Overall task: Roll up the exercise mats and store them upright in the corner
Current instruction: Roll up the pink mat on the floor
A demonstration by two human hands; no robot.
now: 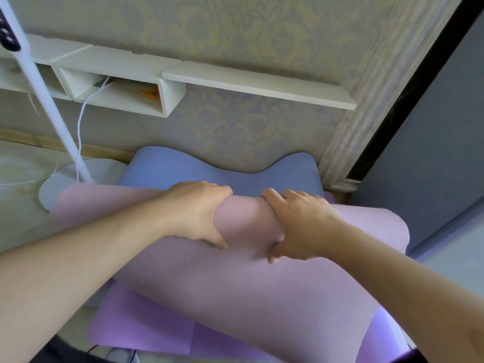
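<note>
Your left hand (195, 213) and your right hand (301, 226) sit side by side on the soft pink foam exercise mat (248, 284), which lies across the middle of the view as a thick roll or fold running from the left to the lower right. Each hand curls round the rolled part, fingers hooked over its far edge and thumb pressed into the near side, with a short stretch of mat bulging between them. Under the pink mat lies a flat purple foam mat (136, 328), its near end showing below your forearms. Beyond your fingers a blue foam mat (183, 166) lies on the floor, its wavy far edge curling up against the patterned wallpapered wall (235, 30). A white floor lamp pole (52, 111) stands left of the mats, below a white wall shelf (256, 85).
</note>
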